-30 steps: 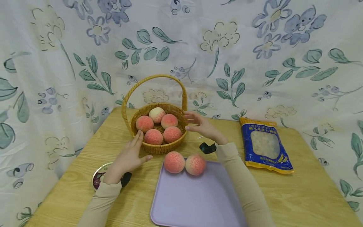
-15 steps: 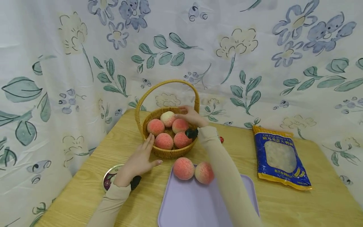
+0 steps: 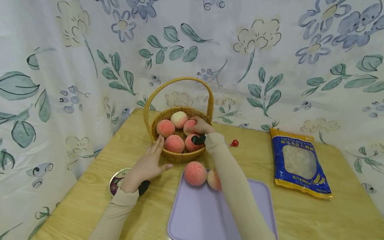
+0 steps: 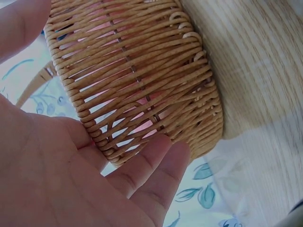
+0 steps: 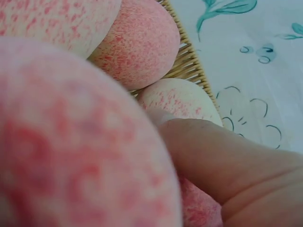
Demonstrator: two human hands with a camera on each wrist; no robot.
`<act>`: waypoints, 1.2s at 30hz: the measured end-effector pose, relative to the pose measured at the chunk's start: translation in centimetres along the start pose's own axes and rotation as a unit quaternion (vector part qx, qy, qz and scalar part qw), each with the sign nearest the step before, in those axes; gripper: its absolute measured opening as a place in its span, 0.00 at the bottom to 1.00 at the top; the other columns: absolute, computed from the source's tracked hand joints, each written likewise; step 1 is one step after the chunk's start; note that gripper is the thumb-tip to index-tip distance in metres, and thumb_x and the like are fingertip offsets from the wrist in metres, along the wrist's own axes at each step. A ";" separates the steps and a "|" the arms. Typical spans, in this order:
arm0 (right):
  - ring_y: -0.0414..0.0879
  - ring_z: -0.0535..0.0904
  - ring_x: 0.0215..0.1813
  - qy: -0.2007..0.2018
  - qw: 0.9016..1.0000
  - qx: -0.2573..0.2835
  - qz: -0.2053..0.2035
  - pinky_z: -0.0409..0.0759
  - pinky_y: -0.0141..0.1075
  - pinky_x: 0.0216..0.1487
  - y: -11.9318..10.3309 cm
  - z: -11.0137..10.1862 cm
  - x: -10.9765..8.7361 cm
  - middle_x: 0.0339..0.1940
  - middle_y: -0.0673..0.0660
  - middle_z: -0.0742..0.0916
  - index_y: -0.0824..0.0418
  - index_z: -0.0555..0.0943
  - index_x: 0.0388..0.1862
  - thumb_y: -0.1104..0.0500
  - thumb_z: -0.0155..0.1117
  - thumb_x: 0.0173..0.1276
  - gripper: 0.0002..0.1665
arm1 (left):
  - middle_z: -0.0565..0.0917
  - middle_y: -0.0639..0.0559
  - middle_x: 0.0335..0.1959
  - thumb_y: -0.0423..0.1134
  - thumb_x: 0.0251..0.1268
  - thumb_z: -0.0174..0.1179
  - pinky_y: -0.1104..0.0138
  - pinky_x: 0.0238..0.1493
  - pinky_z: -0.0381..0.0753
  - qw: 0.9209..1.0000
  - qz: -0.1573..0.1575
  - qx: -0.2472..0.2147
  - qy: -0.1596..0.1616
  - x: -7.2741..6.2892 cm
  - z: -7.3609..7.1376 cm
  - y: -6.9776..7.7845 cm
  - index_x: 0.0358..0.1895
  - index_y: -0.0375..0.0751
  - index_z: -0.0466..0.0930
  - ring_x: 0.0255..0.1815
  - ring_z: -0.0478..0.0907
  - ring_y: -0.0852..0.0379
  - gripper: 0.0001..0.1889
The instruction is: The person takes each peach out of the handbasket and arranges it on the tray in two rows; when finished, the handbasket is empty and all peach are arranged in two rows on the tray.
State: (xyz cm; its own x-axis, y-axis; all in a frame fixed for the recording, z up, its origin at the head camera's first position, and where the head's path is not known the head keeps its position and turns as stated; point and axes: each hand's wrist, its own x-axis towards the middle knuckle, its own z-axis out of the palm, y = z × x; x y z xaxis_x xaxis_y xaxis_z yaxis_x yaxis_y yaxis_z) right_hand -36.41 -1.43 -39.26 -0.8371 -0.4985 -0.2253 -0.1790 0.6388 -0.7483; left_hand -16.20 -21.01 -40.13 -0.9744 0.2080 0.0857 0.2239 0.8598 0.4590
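A woven basket (image 3: pixel 183 157) with an arched handle holds several pink and cream peaches. My left hand (image 3: pixel 149 166) lies against the basket's left side, fingers straight and thumb spread; its fingertips rest on the woven wall (image 4: pixel 137 80) in the left wrist view. Inside the basket, my right hand (image 3: pixel 202 126) grips the peach (image 3: pixel 189 126) at the back right, thumb and fingers curled over it. In the right wrist view the thumb (image 5: pixel 203 146) crosses that peach (image 5: pixel 201 205), and a nearer peach (image 5: pixel 80 151) hides the other fingers.
A lilac tray (image 3: pixel 195 213) stands in front, with two peaches at its far edge, one (image 3: pixel 195 173) fully visible and one (image 3: pixel 213 179) partly behind the right sleeve. A lollipop (image 3: pixel 235 143), a pasta bag (image 3: pixel 300 163) and a round tin (image 3: pixel 115 186) lie around.
My right hand has moved left from the basket's right rim into the basket and closed on the back right peach. My left hand stays against the basket. The head view has shifted.
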 end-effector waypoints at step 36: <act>0.59 0.72 0.66 0.086 0.982 0.125 -0.111 0.77 0.51 0.61 1.0 -4.4 -8.4 0.69 0.61 0.69 0.57 0.64 0.71 0.61 0.68 0.63 0.38 | 0.42 0.31 0.78 0.51 0.63 0.62 0.37 0.71 0.55 1.000 0.002 0.000 -0.014 0.4 -0.2 -0.2 0.76 0.27 0.39 0.75 0.45 0.25 0.52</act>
State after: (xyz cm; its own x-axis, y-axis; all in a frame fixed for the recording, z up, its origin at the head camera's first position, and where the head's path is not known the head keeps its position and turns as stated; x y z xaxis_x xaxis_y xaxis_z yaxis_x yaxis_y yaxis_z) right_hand -31.82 5.99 -35.41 -0.8707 -0.4888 0.0536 -0.2521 0.3502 -0.9021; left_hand -16.67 -21.13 -40.03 -0.9724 0.2250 0.0621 0.2281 0.8590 0.4584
